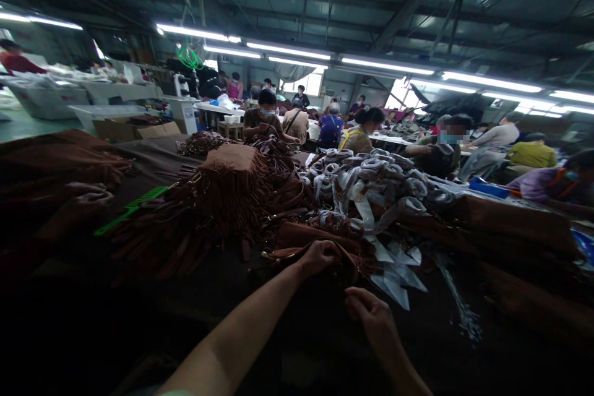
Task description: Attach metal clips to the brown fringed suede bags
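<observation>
A brown leather fringed bag (pixel 301 238) with a zipper along its edge lies on the dark table in front of me. My left hand (pixel 320 258) is closed on the bag's upper edge, fingers curled over it. Just right of and below it, my right hand (pixel 371 310) has thumb and fingers pinched together; whatever they hold is too dark and small to name. White paper strips (pixel 394 269) stick out to the right of the bag. Behind it rises a heap of straps wrapped in pale plastic (pixel 371 176).
Brown fringed bags (pixel 232 176) are piled to the left, near a green comb-like tool (pixel 134 207). A co-worker's hand (pixel 90 201) is at the far left. White tag strings (pixel 459 303) lie at right, beside more brown pieces (pixel 515 223). Several people sit at tables beyond.
</observation>
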A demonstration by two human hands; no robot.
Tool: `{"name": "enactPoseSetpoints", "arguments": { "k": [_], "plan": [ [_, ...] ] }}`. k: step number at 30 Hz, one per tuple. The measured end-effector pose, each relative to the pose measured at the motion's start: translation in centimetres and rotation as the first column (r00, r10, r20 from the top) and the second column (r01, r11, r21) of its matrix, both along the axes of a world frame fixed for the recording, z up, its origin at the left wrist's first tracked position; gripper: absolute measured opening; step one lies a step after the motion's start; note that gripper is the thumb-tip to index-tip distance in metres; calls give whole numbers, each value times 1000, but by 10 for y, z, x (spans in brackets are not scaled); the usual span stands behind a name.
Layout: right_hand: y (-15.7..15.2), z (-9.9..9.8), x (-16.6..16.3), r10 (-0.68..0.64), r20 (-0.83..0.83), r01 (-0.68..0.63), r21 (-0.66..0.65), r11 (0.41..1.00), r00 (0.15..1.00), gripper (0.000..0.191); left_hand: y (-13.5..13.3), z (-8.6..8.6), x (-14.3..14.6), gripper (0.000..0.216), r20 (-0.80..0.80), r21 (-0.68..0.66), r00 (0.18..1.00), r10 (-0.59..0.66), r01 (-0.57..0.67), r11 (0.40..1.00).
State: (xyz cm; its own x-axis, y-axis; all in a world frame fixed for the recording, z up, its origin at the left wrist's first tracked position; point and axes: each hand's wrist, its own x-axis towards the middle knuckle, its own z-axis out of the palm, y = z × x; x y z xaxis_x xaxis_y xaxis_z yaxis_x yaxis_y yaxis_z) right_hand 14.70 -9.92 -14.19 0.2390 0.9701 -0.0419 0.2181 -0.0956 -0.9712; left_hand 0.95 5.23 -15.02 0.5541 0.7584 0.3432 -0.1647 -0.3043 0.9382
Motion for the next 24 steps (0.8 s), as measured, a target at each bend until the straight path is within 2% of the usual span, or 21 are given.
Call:
{"name": "enactPoseSetpoints", "arguments": {
  "k": [2, 4, 6, 9, 11, 14, 16, 20, 24],
  "plan": [
    [2, 4, -4, 68, -141, -66, 19, 998, 988, 36, 0, 0, 0, 14, 9, 27, 1000, 8, -8, 1000],
    [5, 10, -6, 118, -134, -112, 51, 992, 984, 42, -1, -1, 0, 13, -1, 53, 1000, 23, -23, 998],
    [10, 18, -6, 113, 51, -117, 88, 989, 992, 39, -3, -2, 0, 12, -17, 103, 999, 41, -39, 994],
    [23, 29, -4, -38, 380, -49, 216, 975, 924, 31, -9, -3, -1, 11, -60, 242, 995, 84, -68, 968],
    [34, 34, -1, -116, 430, -13, 285, 958, 895, 34, -15, -3, -2, 12, -86, 362, 986, 142, -102, 927],
    [53, 34, 1, -57, 383, -31, 219, 975, 922, 39, -21, -1, -4, 18, -94, 492, 970, 225, -152, 858],
    [62, 31, 3, -19, 390, -64, 199, 978, 921, 36, -22, 0, -4, 17, -91, 515, 960, 264, -182, 838],
    [71, 23, 2, -23, 418, -94, 257, 962, 908, 27, -21, 2, -2, 15, -67, 477, 939, 337, -267, 837],
    [71, 16, -3, -5, 444, -140, 293, 946, 896, 29, -22, 3, -2, 16, -69, 466, 945, 320, -253, 848]
  ]
}}
